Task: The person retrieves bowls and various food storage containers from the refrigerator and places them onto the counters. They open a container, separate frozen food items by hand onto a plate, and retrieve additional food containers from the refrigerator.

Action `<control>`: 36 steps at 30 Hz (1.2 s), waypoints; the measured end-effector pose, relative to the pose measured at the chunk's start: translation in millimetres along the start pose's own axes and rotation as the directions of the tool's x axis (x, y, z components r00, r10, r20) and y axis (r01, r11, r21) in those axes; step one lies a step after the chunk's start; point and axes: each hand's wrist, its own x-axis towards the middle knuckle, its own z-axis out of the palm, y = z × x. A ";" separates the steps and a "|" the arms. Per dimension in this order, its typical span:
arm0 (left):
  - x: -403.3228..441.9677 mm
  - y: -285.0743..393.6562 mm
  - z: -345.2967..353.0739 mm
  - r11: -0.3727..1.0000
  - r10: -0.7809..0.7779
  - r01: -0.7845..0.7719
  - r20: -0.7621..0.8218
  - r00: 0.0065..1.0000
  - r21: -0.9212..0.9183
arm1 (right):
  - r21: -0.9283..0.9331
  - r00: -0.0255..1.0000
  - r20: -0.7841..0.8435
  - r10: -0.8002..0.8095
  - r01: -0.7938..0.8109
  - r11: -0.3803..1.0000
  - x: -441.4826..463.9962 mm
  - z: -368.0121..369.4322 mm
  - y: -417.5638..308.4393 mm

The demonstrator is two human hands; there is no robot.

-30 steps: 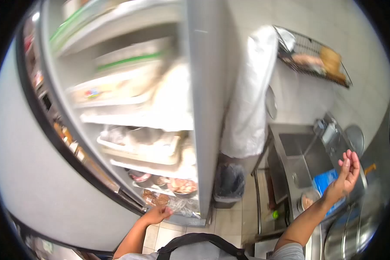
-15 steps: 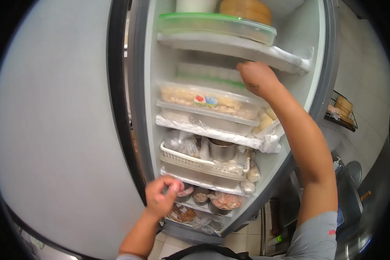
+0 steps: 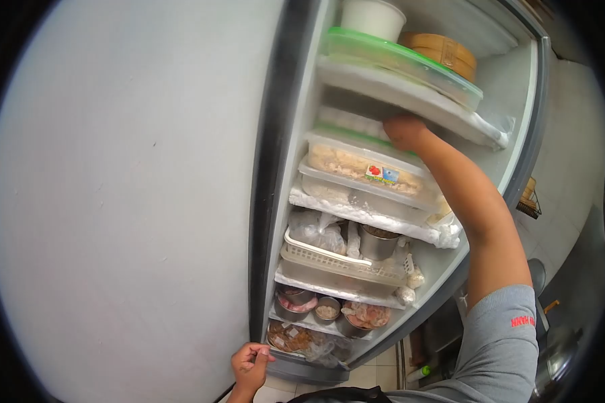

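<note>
My right hand (image 3: pixel 405 131) reaches into an upper compartment of the open refrigerator, at the top of a stack of plastic boxes; its fingers are hidden in the shade. Just below it is a clear box (image 3: pixel 363 164) with a fruit label. My left hand (image 3: pixel 251 363) hangs low near the bottom corner of the fridge, fingers curled and thumb pressed to them, no object visible in it. On the shelf above my right hand lie a green-lidded box (image 3: pixel 396 66), a white tub (image 3: pixel 373 19) and a round bamboo steamer (image 3: pixel 444 54).
A large grey door (image 3: pixel 134 188) fills the left side. Lower shelves hold a white basket (image 3: pixel 326 254), a metal pot (image 3: pixel 378 243), several bowls of meat and bagged food (image 3: pixel 292 337). A wire rack (image 3: pixel 529 205) hangs on the right wall.
The view has swung left and closer to the fridge. My right hand has gone from above the sink into the upper compartment, now deeper than half a second ago. My left hand has dropped lower.
</note>
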 end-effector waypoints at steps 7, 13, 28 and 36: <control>-16.9 -18.8 -16.3 0.998 -0.061 0.062 -0.046 0.997 0.016 | 0.129 0.951 -0.134 0.277 -0.261 0.957 -1.3 8.5 -12.3; -29.1 -21.2 -19.9 0.991 -0.119 0.121 -0.033 0.992 0.057 | 0.021 0.894 -0.322 0.313 -0.323 0.946 -6.9 1.6 -7.1; -25.4 -6.5 19.7 0.979 -0.194 0.180 0.172 0.966 0.092 | 0.653 0.852 -0.178 0.492 -0.272 0.707 -122.6 -80.3 -82.3; -21.8 -0.1 27.3 0.982 -0.177 0.150 0.264 0.948 0.119 | 0.413 0.661 -0.621 0.421 -0.180 0.893 -134.0 -23.9 -90.2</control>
